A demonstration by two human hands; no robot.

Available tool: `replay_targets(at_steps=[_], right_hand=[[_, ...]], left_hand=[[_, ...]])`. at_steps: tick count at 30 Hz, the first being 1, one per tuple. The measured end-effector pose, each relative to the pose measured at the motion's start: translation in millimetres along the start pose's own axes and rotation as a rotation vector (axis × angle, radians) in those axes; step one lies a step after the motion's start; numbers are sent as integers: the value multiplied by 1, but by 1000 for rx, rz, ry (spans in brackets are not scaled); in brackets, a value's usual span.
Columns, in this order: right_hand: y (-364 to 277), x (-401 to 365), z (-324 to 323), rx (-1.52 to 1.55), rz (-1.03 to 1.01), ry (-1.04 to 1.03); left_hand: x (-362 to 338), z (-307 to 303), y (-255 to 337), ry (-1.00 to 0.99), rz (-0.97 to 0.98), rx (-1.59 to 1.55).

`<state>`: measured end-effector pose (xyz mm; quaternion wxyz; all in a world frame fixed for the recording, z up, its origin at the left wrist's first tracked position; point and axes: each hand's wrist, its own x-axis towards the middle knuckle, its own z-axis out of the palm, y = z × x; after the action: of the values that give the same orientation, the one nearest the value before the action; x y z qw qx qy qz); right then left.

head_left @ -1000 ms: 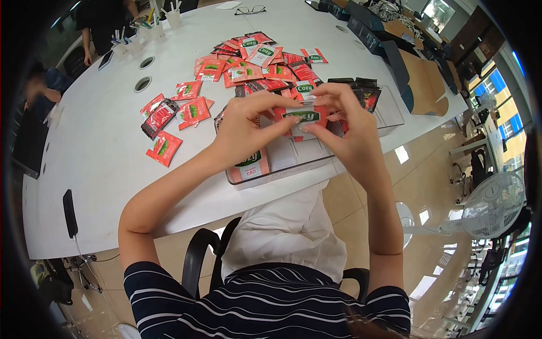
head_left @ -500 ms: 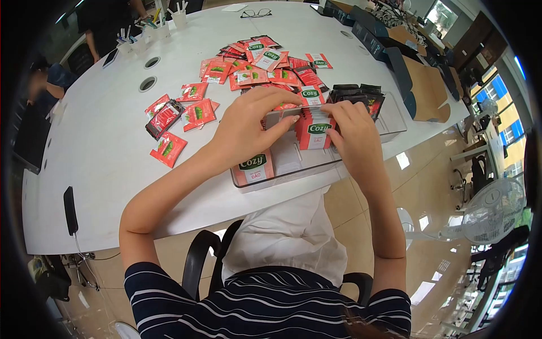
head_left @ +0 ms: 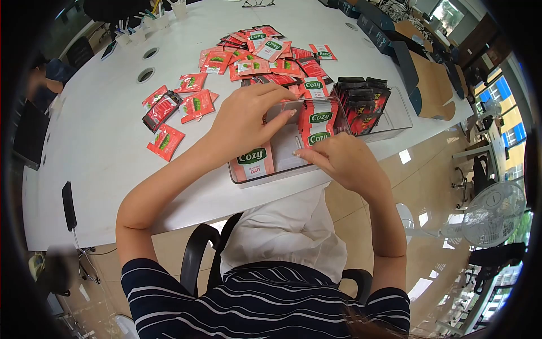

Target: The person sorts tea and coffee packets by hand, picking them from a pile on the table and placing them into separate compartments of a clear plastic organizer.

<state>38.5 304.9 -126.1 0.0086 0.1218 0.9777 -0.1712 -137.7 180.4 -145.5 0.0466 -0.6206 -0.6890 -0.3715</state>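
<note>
A clear plastic tray (head_left: 293,172) with compartments lies along the table's front edge. Red Cozy packets (head_left: 320,117) stand in a row in its middle, and black packets (head_left: 361,104) fill the section to the right. Another Cozy packet (head_left: 255,164) lies in the left end. My left hand (head_left: 254,116) rests over the tray's back wall, thumb and fingers apart, with nothing seen between them. At the near end of the red row, my right hand (head_left: 344,161) has its thumb stretched out and its other fingers curled; what they may hold is hidden.
Behind the tray is a heap of red packets (head_left: 248,66), with several looser packets (head_left: 195,104) to the left. Open cardboard boxes (head_left: 432,90) line the right edge. Pen cups (head_left: 158,22) and glasses (head_left: 258,4) are farther back. A fan (head_left: 491,213) stands right of the table.
My right hand has moved down toward the tray's front, uncovering more of the red row. My left hand has stayed near the back wall. The view has shifted slightly.
</note>
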Motion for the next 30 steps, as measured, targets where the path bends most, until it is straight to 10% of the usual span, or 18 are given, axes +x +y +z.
replay_targets(at_steps=[30], right_hand=[[5, -8, 12, 21, -148, 463]], left_hand=[[-3, 1, -4, 11, 9, 27]])
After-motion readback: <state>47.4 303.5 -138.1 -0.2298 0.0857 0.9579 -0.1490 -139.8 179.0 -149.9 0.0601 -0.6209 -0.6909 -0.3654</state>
